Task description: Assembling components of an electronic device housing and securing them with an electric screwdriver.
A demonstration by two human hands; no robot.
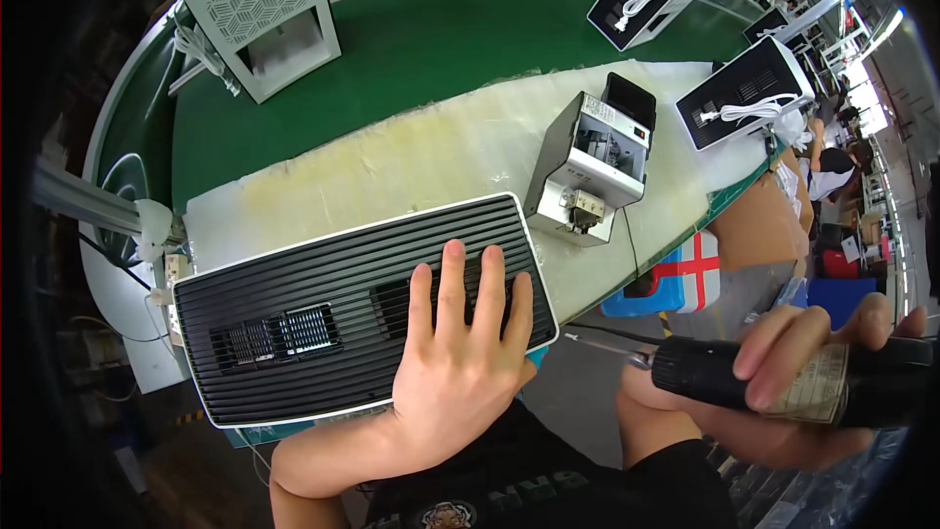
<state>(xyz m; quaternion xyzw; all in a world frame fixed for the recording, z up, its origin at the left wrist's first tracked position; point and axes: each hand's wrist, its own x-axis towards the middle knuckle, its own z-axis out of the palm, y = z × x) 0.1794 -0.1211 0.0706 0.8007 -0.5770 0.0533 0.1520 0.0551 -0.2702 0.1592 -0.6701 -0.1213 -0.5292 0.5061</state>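
Observation:
A long appliance with a black slatted panel (323, 333) and a white rim lies on the bench in front of me. My left hand (460, 362) rests flat on its right half, fingers spread. Through the slats show a dark opening and a lighter ribbed insert. At the right, my right hand (788, 348) is wrapped around a black electric screwdriver (700, 367) with a paper label on its body. The tool's bit points left, close to the right end of the panel. Whether the bit touches anything is hard to tell.
A screw feeder (592, 162) with its dark lid raised stands beyond the panel. White-and-black appliances with bundled white cords (749, 98) stand at the far right; a white patterned housing (259, 15) is at the far left. A blue-and-white box (676, 279) sits below the bench edge. People work in the distance.

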